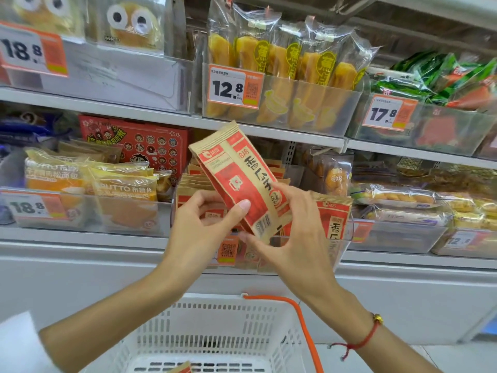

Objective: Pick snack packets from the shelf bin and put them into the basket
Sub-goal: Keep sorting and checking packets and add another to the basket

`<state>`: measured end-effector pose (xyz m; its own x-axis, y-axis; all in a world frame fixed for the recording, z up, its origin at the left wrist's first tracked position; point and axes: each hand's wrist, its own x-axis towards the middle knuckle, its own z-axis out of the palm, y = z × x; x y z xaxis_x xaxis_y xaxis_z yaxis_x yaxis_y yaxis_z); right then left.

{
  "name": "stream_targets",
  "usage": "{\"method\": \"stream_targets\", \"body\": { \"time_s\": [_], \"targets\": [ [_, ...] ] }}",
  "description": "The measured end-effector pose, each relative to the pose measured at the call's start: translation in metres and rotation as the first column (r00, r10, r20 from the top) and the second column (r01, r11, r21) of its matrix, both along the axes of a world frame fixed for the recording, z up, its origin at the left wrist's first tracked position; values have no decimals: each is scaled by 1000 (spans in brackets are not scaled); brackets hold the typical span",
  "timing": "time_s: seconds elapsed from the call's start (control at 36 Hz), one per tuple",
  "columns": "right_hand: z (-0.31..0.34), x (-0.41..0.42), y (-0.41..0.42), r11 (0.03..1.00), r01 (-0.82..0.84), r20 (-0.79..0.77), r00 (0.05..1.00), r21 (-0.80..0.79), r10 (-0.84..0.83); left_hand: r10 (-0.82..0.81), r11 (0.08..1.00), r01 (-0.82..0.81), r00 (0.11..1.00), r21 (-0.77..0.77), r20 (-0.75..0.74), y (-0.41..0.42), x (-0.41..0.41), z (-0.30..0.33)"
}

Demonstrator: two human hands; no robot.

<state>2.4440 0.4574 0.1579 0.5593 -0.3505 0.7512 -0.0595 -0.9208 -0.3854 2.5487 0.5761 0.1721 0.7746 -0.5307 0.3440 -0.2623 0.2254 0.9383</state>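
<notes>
A tan and red snack packet [236, 179] is held tilted in front of the shelf bin [347, 232], its top leaning up and left. My left hand [207, 227] grips its lower left side, thumb across the front. My right hand [293, 232] pinches its lower right corner between thumb and fingers. More packets of the same kind [333, 216] stand in the clear bin behind. Below, the white basket [215, 332] with an orange handle [304, 327] holds one such packet [180, 368] at its bottom edge.
Yellow bread packs [107, 184] fill the bin to the left, more bread bags [398, 197] the bin to the right. The upper shelf carries banana-bread bags [282, 63] and green-red packs [443, 79]. A red box [139, 144] stands behind.
</notes>
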Motion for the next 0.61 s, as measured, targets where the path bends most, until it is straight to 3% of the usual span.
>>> {"method": "stream_targets", "body": {
  "time_s": [0.06, 0.11, 0.25, 0.33, 0.47, 0.61],
  "targets": [
    [4, -2, -1, 999, -22, -27, 999, 40, 23, -17, 1000, 17, 1000, 9, 18, 2, -3, 2],
    [14, -8, -3, 968, -125, -60, 988, 218, 141, -55, 998, 55, 998, 15, 35, 3, -3, 5],
    [41, -22, -21, 656, -310, -31, 891, 688, 454, -210, 977, 210, 978, 35, 8, 3, 12, 18],
    [46, -26, -34, 564, -295, -3, 884, 771, 467, -305, 951, 303, 952, 58, 35, 0, 14, 27],
    [61, -41, -47, 416, -369, 48, 793, 831, 607, -307, 948, 307, 952, 80, -6, -14, 12, 41],
    [76, -53, -63, 369, -335, 22, 766, 867, 643, -288, 952, 283, 957, 119, 25, -29, 14, 54]
  ]
}}
